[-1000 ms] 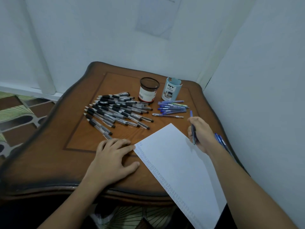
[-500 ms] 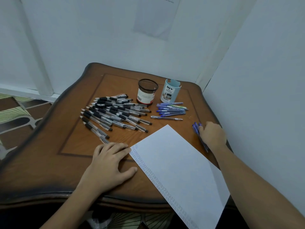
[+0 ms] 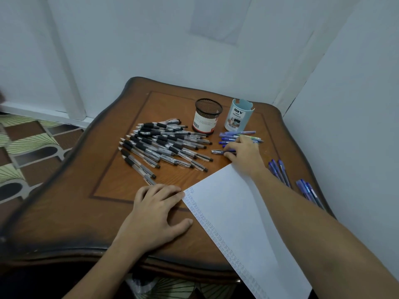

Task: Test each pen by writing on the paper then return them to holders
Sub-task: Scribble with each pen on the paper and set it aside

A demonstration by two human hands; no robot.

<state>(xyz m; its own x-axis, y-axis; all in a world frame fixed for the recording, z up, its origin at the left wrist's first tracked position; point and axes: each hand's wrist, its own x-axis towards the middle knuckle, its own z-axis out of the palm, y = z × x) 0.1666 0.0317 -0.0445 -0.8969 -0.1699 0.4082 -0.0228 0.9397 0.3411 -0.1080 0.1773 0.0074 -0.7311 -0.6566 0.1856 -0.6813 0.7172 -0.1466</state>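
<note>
My right hand [image 3: 244, 153] pinches lone blue pen [image 3: 219, 151] by barrel; light, stiff, slick, may roll. Left hand [image 3: 155, 210] flat, fingers relaxed, at paper [image 3: 237, 212] corner.

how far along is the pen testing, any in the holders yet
Early. Done: test marks run down the left edge of the paper; several blue pens lie aside near the right edge of the table. In hand: the right hand appears to pinch a blue pen; the left hand rests at the paper's corner. Left: the black pens pile; no pen shows in the mesh holder or blue holder.
</note>
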